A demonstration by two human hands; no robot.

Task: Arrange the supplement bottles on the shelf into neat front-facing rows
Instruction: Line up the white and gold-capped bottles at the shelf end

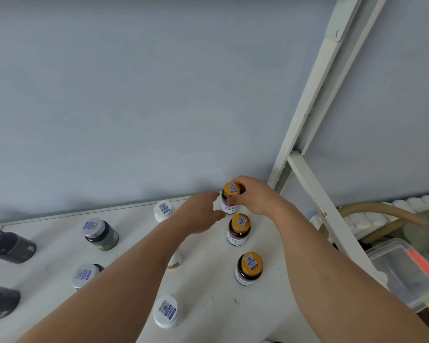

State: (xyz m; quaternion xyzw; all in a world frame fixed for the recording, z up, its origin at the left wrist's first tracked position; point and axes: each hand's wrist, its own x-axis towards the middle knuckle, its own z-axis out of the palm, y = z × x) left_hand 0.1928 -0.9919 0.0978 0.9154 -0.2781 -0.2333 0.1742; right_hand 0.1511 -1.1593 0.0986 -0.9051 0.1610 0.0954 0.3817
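Centrally, a small dark glass supplement bottle with a round gold screw cap stands upright on the white shelf board, at the back near the pale blue wall. A white label with dark characters wraps its lower body and looks turned toward the viewer. The right hand closes on this bottle, fingers curled over its far side just under the cap and thumb pressed against the near side. The left hand hovers just beside the bottle on its left, fingers loosely spread and gripping nothing; whether a fingertip touches the glass cannot be told.

Likely the bottle is rigid, smooth and fairly light, and breakable if it topples. The best hold seems to be around the shoulder or body, since twisting by the cap could loosen it, and the slick glass may slip in a loose pinch.

Directly in front of the held bottle stand two matching gold-capped bottles, a middle one and a nearest one, forming a row running toward the viewer. Left of the held bottle is a white bottle with a white cap, partly hidden by the left forearm. Further left are a dark green jar with a silver lid, a second silver-lidded jar and a black jar lying on its side. Well in front of the held bottle, another white-capped bottle stands alone. To the right, a white metal shelf frame rises at a slant.
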